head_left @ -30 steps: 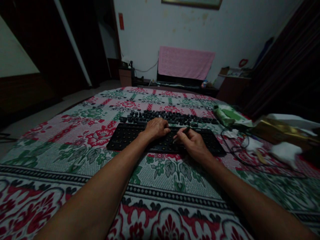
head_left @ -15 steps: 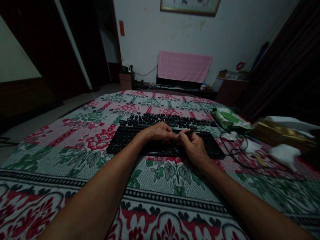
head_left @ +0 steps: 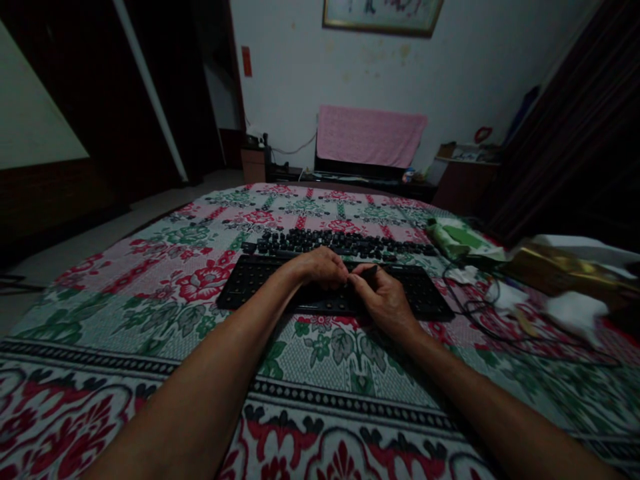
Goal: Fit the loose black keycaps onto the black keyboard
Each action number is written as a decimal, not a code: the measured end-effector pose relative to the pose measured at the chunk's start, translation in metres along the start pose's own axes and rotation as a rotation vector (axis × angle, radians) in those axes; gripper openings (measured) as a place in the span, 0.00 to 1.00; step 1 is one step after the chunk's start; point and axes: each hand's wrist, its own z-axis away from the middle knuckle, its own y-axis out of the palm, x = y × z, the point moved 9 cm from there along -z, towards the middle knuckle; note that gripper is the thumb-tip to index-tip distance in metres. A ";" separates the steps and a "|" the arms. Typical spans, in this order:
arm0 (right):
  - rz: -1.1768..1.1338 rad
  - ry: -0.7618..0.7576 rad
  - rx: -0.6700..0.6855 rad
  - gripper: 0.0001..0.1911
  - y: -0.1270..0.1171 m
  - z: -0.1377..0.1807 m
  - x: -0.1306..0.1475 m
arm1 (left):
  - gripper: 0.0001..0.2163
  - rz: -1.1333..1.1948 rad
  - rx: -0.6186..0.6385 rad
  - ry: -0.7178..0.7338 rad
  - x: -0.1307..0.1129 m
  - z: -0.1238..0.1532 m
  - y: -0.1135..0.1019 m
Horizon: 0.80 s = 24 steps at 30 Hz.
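A black keyboard base [head_left: 250,283] with its keys removed lies on a floral bedsheet [head_left: 150,313]. Behind it a row of loose black keycaps [head_left: 340,242] is spread on the sheet. My left hand [head_left: 317,267] rests curled on the middle of the base, fingers closed; what they pinch I cannot make out. My right hand [head_left: 383,297] is closed on a thin dark tool [head_left: 369,272], its tip right by my left fingertips.
A green-and-white packet [head_left: 457,239] lies at the right, with a black cable [head_left: 480,313], white tissue [head_left: 570,312] and a gold box [head_left: 555,267] beyond. A pink cloth [head_left: 370,135] covers a set against the far wall.
My hands have drawn together over the middle of the keyboard base, and the tool tip has come up to my left fingers. The view tilted up slightly.
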 end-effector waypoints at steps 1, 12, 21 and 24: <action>0.009 0.003 -0.006 0.13 -0.001 0.000 0.000 | 0.04 -0.011 -0.025 -0.004 -0.001 0.000 -0.002; 0.080 0.068 -0.006 0.12 -0.002 -0.001 -0.006 | 0.09 -0.006 -0.255 -0.016 0.010 0.005 -0.049; 0.086 0.051 -0.004 0.13 -0.001 -0.001 -0.006 | 0.10 -0.335 -0.256 -0.025 0.005 0.006 -0.053; 0.081 0.047 -0.004 0.13 0.000 -0.001 -0.007 | 0.12 -0.274 -0.282 -0.071 0.011 0.005 -0.058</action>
